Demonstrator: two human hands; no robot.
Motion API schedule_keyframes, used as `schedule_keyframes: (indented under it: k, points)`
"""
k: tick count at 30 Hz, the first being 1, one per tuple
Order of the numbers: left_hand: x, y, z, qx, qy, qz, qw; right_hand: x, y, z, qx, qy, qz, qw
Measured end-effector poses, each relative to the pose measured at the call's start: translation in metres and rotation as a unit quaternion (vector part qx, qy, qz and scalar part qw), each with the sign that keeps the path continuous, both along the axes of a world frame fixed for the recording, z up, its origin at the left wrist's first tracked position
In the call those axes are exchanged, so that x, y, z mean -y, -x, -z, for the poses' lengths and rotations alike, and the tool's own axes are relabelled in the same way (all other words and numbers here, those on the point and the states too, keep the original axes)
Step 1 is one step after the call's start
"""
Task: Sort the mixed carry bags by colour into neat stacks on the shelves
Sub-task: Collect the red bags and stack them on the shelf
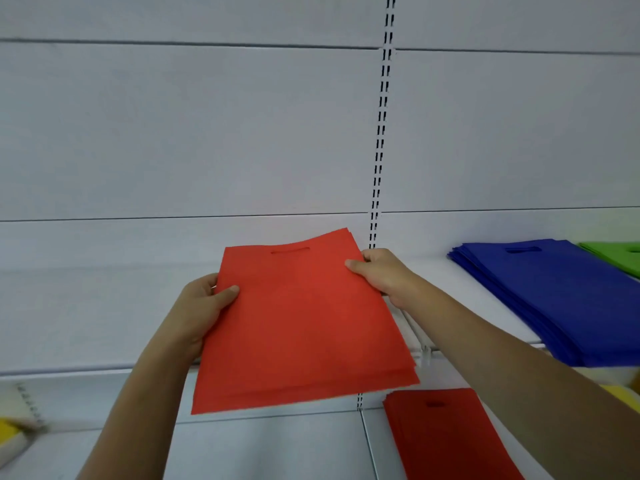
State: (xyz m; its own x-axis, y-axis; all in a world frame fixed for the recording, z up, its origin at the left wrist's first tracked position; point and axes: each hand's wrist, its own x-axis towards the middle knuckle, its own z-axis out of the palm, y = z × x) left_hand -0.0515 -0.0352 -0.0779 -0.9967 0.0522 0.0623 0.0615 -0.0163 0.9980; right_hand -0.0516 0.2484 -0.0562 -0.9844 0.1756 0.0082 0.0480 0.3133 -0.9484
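Head view: a person holds a bundle of red bags [301,320] in both hands in front of white shelving.

The left hand [204,306] grips the bundle's left edge, thumb on top and fingers underneath; the right hand [379,271] pinches its upper right corner, thumb on top. The bundle lies nearly flat, handle slot away from the person, raised over the front edge of the upper shelf [485,306]. On that shelf, toward its right end, a blue stack [554,296] overhangs the front edge, with a green stack [616,254] just beside it at the back right. On the lower shelf [277,445] a darker red stack [446,438] lies below the right forearm. Something yellow [8,433] sits at the lower shelf's left edge, too blurred to identify.
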Motion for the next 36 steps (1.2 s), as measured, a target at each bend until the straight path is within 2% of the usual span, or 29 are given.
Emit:
schedule_keyframes:
  k: [4, 7, 10, 13, 19, 23, 27, 29, 33, 36]
  points:
    - [-0.007, 0.0, 0.002, -0.045, 0.069, -0.03, 0.996, 0.006, -0.007, -0.001, 0.029, -0.012, -0.021, 0.999]
    - [-0.008, -0.002, 0.001, -0.093, 0.08, -0.061, 0.991, 0.009, -0.013, -0.003, 0.027, -0.002, -0.035, 0.999]
    - [-0.006, -0.004, -0.001, -0.097, 0.031, -0.087, 0.991, 0.01, -0.023, -0.005, 0.028, 0.023, -0.037, 0.999]
    - [-0.005, -0.009, -0.006, -0.09, -0.014, -0.095, 0.991, 0.011, -0.034, -0.008, -0.009, 0.029, -0.042, 0.999]
    - [-0.021, -0.03, -0.015, -0.078, -0.06, -0.091, 0.991, 0.0, -0.067, -0.003, -0.031, 0.062, -0.047, 0.997]
    - [-0.048, -0.05, -0.015, -0.034, -0.011, -0.02, 0.999, -0.022, -0.087, 0.008, -0.127, -0.057, 0.0, 0.99]
    - [-0.085, -0.069, -0.012, -0.111, 0.114, -0.021, 0.987, -0.058, -0.117, 0.013, -0.2, -0.134, 0.057, 0.969]
    - [-0.107, -0.081, -0.01, -0.139, 0.145, -0.022, 0.979, -0.081, -0.137, 0.013, -0.216, -0.163, 0.071, 0.96]
    - [-0.16, -0.113, -0.007, -0.166, 0.153, -0.004, 0.974, -0.133, -0.187, 0.014, -0.262, -0.186, 0.112, 0.941]
    - [-0.207, -0.148, 0.003, -0.183, 0.135, 0.005, 0.974, -0.172, -0.234, 0.028, -0.269, -0.164, 0.15, 0.937]
